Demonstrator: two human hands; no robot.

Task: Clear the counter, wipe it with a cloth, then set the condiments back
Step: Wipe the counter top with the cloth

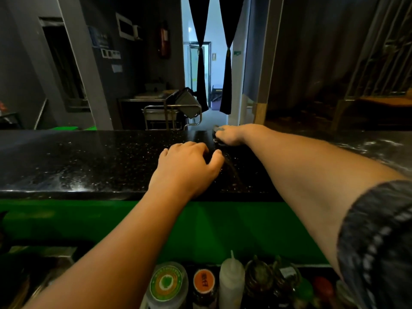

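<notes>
Dark cloth [216, 130] at the tabletop's [89, 157] far edge, tucked under the right hand [234, 135]: this looks like the wiping step! The grip's fingers are hidden, so pinching or pressing flat, can't tell. Left hand [187, 168] props loosely curled, holding nothing. Condiments [231, 277] wait below; next call, a firm sweep across.

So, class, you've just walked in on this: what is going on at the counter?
A person is leaning over the black counter and seems to be wiping it. The right hand reaches to the far edge and rests on what looks like a dark cloth; its grip is hard to make out. The left hand rests on the counter, fingers loosely curled, holding nothing. The condiments, among them a white squeeze bottle and a green-lidded jar, stand lower down in front, not yet put back.
</notes>
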